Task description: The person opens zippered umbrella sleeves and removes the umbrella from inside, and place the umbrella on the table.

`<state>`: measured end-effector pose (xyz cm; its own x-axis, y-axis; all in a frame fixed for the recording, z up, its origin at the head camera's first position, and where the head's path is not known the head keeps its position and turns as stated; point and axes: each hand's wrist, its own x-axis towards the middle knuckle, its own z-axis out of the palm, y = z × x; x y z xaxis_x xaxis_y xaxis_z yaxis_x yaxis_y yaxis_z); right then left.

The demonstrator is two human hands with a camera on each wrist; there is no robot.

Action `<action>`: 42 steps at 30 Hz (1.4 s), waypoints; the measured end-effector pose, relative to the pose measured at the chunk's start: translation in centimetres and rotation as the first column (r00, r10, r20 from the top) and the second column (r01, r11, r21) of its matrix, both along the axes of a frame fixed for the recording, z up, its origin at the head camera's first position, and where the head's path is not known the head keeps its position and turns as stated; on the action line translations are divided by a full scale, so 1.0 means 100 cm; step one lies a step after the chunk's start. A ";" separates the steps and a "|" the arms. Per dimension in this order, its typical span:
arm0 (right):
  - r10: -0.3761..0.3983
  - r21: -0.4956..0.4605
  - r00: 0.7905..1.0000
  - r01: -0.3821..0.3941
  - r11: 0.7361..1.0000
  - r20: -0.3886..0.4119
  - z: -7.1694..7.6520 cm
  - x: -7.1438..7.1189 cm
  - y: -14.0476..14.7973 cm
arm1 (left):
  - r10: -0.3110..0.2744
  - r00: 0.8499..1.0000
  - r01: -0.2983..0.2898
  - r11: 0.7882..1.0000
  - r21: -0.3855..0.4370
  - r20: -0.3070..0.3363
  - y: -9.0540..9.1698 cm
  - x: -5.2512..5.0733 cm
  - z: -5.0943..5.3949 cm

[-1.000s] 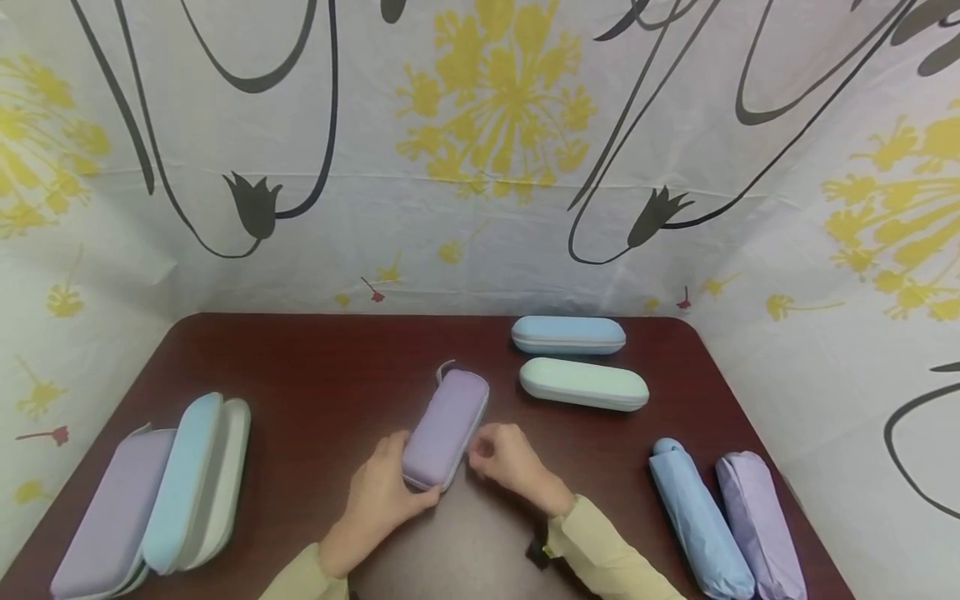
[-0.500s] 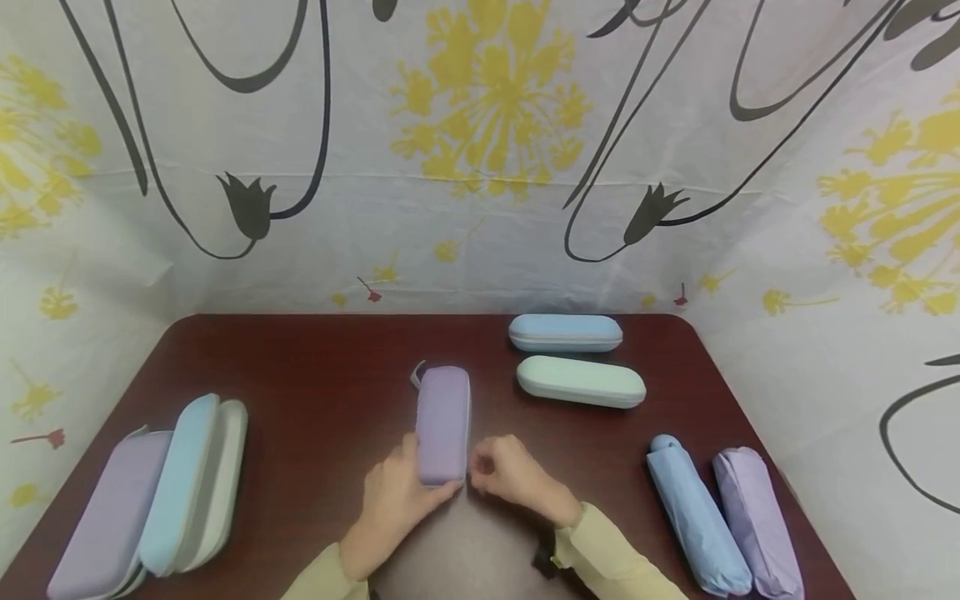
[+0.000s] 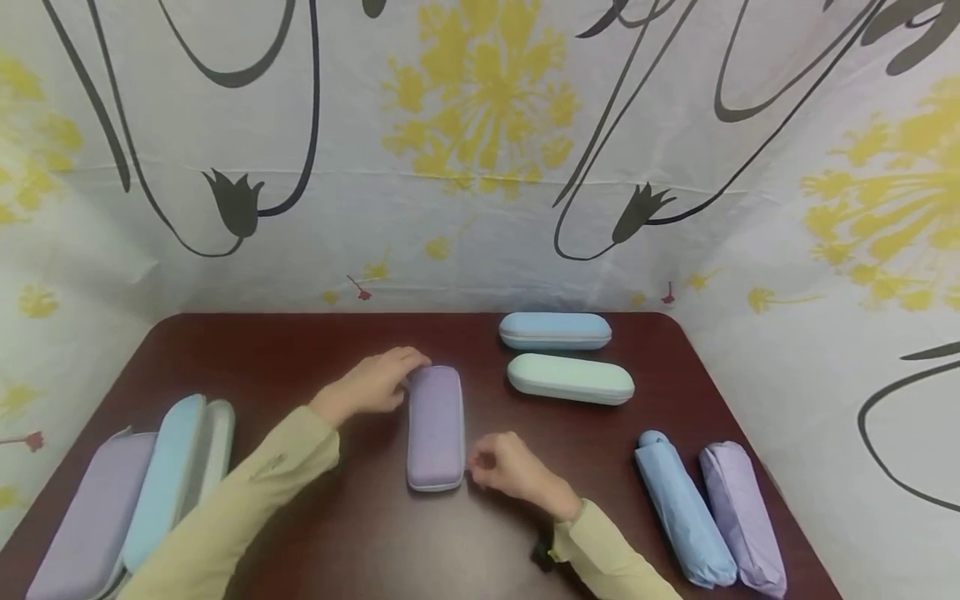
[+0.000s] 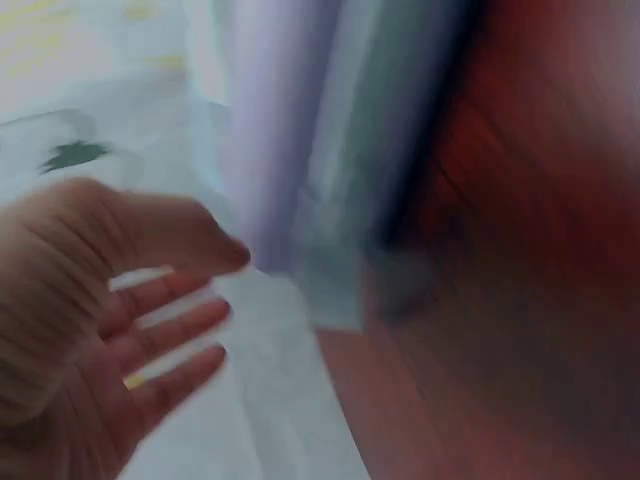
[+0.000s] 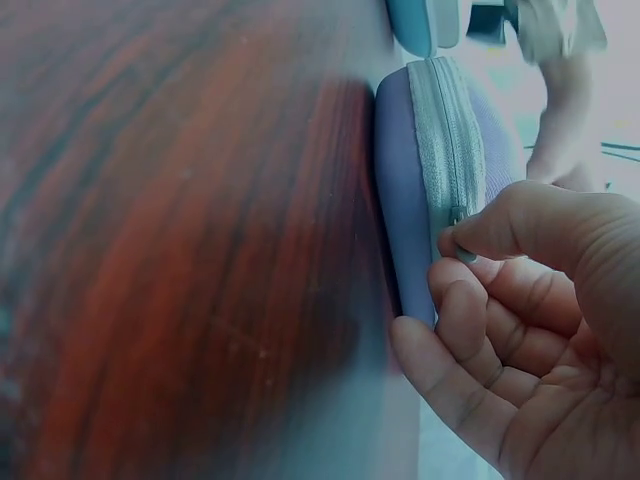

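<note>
A purple zip case (image 3: 437, 429) lies in the middle of the table, its long side pointing away from me. My right hand (image 3: 510, 467) is at the case's near right side. Between thumb and finger it pinches the small zipper pull (image 5: 464, 254) on the grey zip (image 5: 447, 130), which looks closed along the visible stretch. Beside the far left corner of the case is my left hand (image 3: 375, 382). In the left wrist view its fingers (image 4: 180, 325) are spread and hold nothing, near a blurred pale wrist loop (image 4: 335, 290) at the case's end.
Blue (image 3: 555, 332) and mint (image 3: 570, 379) closed cases lie at the back right. Blue (image 3: 684, 508) and purple (image 3: 742, 517) folded umbrellas rest at the right. At the left stand a purple case (image 3: 93, 517) and a light blue case (image 3: 165, 479), which looks open. A patterned curtain (image 3: 315, 267) borders the table.
My left hand has left the near end of the purple case and moved to its far left corner. The case has turned to lie straighter. My right hand stays at its side.
</note>
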<state>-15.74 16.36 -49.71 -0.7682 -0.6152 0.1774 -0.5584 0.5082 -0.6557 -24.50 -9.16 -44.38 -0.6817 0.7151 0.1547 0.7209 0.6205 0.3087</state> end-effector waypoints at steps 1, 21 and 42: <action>0.001 -0.001 1.000 -0.001 1.000 0.001 -0.001 0.000 0.000 | -0.020 1.000 0.020 0.999 -0.047 0.000 0.001 -0.007 0.000; -0.016 0.076 1.000 0.018 0.997 -0.023 0.001 -0.006 0.003 | -0.112 0.986 0.143 0.948 -0.284 0.125 0.016 -0.037 0.005; -0.105 0.050 0.987 0.112 0.992 -0.123 0.001 0.002 0.021 | -0.042 0.969 0.058 0.997 -0.057 0.244 -0.025 -0.024 -0.022</action>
